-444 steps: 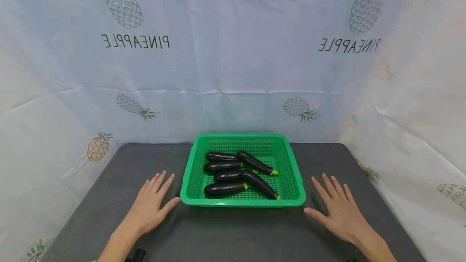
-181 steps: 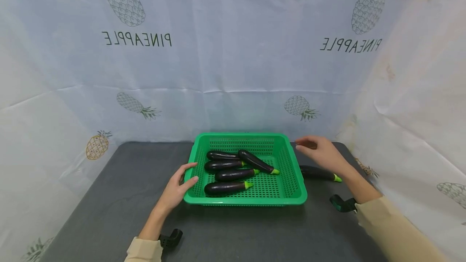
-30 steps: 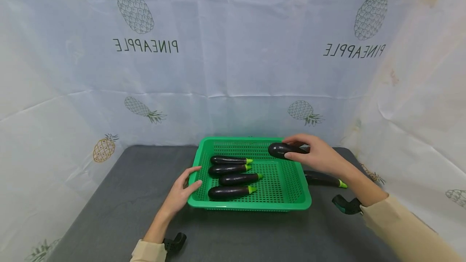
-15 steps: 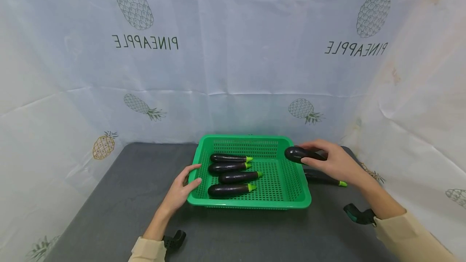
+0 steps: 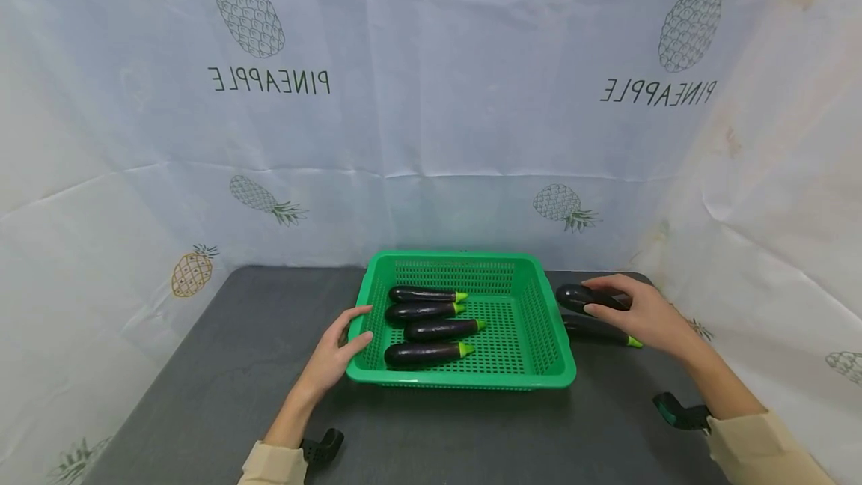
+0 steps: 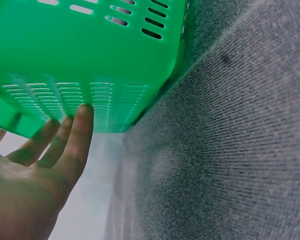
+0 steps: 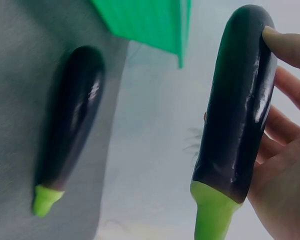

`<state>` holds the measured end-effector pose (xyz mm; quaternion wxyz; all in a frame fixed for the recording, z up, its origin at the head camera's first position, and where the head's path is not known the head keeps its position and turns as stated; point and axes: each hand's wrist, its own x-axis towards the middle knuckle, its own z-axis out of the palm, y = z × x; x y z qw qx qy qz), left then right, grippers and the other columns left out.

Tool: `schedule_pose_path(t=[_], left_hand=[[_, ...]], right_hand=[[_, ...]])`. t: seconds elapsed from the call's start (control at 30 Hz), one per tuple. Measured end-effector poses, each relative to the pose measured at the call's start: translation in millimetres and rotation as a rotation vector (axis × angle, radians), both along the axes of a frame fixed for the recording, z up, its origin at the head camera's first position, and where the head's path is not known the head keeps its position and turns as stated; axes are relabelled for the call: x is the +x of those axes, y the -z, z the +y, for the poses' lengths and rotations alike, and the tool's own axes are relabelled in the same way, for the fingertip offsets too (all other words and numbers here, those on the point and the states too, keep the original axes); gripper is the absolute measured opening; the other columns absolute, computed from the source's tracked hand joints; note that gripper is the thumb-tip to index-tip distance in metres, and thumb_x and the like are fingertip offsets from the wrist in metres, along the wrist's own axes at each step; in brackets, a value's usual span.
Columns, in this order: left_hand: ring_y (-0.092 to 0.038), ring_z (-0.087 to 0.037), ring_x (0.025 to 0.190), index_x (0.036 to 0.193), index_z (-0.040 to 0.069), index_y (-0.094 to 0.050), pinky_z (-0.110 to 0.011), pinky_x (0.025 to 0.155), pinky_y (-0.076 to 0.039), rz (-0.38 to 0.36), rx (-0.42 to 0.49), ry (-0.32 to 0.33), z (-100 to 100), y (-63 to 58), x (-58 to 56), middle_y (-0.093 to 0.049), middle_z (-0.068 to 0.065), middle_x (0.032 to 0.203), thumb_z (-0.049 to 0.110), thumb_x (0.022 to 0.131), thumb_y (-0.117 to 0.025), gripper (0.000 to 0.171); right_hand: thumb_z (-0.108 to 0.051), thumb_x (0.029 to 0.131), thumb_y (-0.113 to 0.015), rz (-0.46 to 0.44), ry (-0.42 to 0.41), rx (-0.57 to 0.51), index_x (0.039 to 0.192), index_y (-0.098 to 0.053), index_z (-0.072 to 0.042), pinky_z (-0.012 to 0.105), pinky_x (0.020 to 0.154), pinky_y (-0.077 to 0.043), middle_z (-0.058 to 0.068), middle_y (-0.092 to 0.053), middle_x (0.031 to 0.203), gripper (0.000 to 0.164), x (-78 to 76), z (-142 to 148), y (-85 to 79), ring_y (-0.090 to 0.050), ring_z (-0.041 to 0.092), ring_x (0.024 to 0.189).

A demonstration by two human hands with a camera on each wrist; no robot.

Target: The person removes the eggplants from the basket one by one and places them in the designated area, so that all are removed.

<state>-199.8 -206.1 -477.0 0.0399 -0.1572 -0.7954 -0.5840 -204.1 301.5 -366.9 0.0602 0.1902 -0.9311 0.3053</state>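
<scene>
My right hand [image 5: 640,310] grips a dark purple eggplant [image 5: 572,296], thumb on one side and fingers on the other. In the right wrist view this eggplant [image 7: 235,107] hangs with its green stem end toward the bottom, raised off the table. Another eggplant [image 5: 595,328] lies on the table right of the green basket [image 5: 461,380], just in front of the held one. My left hand [image 5: 328,358] holds the basket's left rim, thumb and index finger over the edge. In the left wrist view the other fingers [image 6: 80,132] press on its slotted outer wall.
Several eggplants [image 5: 431,354] lie in the basket's left part, stems pointing right. Grey cloth covers the table [image 5: 431,432]. A pale curtain [image 5: 431,96] printed with pineapples hangs behind and along both sides.
An eggplant was laid on the table to the right earlier. Over the last second my right hand carried a second one from above the basket rightward and down; the left hand stayed.
</scene>
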Motion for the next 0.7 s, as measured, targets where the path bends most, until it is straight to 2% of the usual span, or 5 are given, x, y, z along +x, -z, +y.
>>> schedule_pose_path(t=[0.2, 0.7], left_hand=[[-0.022, -0.041, 0.151, 0.152, 0.010, -0.045, -0.068, 0.115, -0.022, -0.008, 0.004, 0.003, 0.1, -0.6, 0.9, -0.037, -0.018, 0.159, 0.022, 0.105, -0.060, 0.050], [-0.021, -0.040, 0.152, 0.151, 0.011, -0.045, -0.068, 0.116, -0.020, -0.004, 0.004, 0.000, 0.0, -0.2, 1.3, -0.036, -0.018, 0.159, 0.023, 0.105, -0.060, 0.050]], right_hand=[[-0.028, 0.098, -0.071, 0.000, 0.017, 0.006, 0.135, -0.064, -0.007, 0.033, 0.078, -0.054, 0.015, -0.062, 0.131, 0.042, -1.6, 14.5, 19.8, -0.060, 0.035, 0.113], [-0.029, 0.097, -0.073, -0.029, -0.013, -0.003, 0.130, -0.067, -0.011, 0.040, 0.083, -0.055, 0.009, -0.065, 0.126, 0.039, -6.8, 24.9, 80.5, -0.063, 0.032, 0.111]])
